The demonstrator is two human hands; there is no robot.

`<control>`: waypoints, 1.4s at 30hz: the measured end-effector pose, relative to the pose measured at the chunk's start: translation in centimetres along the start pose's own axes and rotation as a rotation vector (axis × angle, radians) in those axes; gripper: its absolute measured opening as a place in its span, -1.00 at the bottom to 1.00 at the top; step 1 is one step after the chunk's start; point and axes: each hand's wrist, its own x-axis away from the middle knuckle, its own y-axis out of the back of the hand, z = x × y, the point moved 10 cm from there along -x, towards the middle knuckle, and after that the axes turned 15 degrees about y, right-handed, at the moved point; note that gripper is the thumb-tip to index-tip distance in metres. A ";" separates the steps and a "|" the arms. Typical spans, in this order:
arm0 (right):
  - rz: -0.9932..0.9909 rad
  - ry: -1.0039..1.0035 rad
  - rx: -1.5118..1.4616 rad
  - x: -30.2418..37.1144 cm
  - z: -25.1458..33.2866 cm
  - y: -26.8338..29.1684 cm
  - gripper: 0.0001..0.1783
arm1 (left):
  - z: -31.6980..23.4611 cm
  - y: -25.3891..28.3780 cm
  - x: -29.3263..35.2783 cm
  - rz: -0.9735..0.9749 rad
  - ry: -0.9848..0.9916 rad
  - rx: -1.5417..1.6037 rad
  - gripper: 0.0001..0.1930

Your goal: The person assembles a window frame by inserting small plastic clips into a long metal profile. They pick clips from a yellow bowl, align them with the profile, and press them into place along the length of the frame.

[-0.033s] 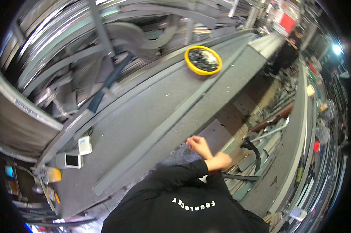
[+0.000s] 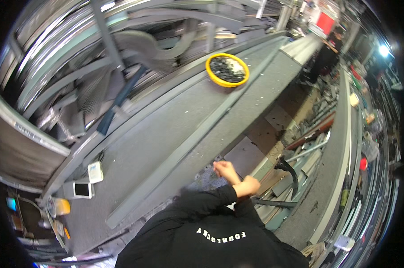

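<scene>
My forearms cross in front of my body, both in black sleeves. My left hand (image 2: 251,186) lies over my right forearm near the wrist, with its fingers curled in. Whether it grips the right sleeve or the bare forearm is hidden. My right hand (image 2: 224,170) points up and to the left past it, fingers bent and pressed together, with nothing visible in them. Both hands are in the air by the near edge of a long grey workbench (image 2: 153,134). On the bench lies a long grey metal profile (image 2: 184,148), apart from both hands.
A yellow bowl (image 2: 211,77) of dark small parts stands farther up the bench. At left are a white-framed device (image 2: 82,190), a white box (image 2: 95,172) and a cup (image 2: 61,207). Metal strips (image 2: 307,165) lie at right. Another person (image 2: 325,58) stands at far right.
The whole view has shifted slightly, so the bowl and bench sit a little farther left. My hands keep their crossed pose, with the left one slightly farther left in the picture.
</scene>
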 end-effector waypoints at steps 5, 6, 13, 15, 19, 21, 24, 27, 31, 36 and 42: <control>-0.022 -0.205 0.756 2.0 -16.5 -0.2 -0.59 | 4.0 -19.1 -3.7 0.502 -0.106 0.269 -0.59; -0.066 -0.254 0.744 3.2 -18.9 0.1 -0.55 | 5.1 -23.0 -2.8 0.687 0.012 0.393 -0.59; -0.682 0.024 0.316 7.6 -10.7 13.1 0.08 | 4.5 -6.5 -6.5 -0.076 -0.009 0.723 0.38; -0.713 0.408 0.363 5.3 0.6 14.7 0.29 | -4.2 5.3 -4.4 -0.331 -0.413 0.903 0.44; -0.302 0.846 0.823 0.0 17.5 6.3 0.46 | -19.1 14.9 2.7 -0.084 -0.816 0.551 0.52; -0.358 0.952 0.930 0.2 21.6 6.5 0.47 | -19.9 18.5 4.5 -0.120 -0.898 0.530 0.52; -0.450 1.078 1.121 0.0 25.5 8.6 0.48 | -15.3 25.2 1.4 -0.305 -0.781 0.458 0.43; -0.663 0.685 1.050 1.5 23.4 22.1 0.51 | -0.9 36.9 -1.1 -0.831 -0.358 0.458 0.17; -0.701 0.669 0.931 -0.1 19.2 29.7 0.58 | 8.8 47.1 11.2 -1.554 -0.296 0.215 0.04; -0.726 0.547 0.292 -7.0 17.7 31.2 0.51 | 11.7 50.5 17.4 -1.801 -0.245 0.109 0.39; -0.366 1.322 -0.171 -4.4 41.7 32.7 0.51 | 21.2 44.9 -0.5 -1.256 0.201 0.881 0.62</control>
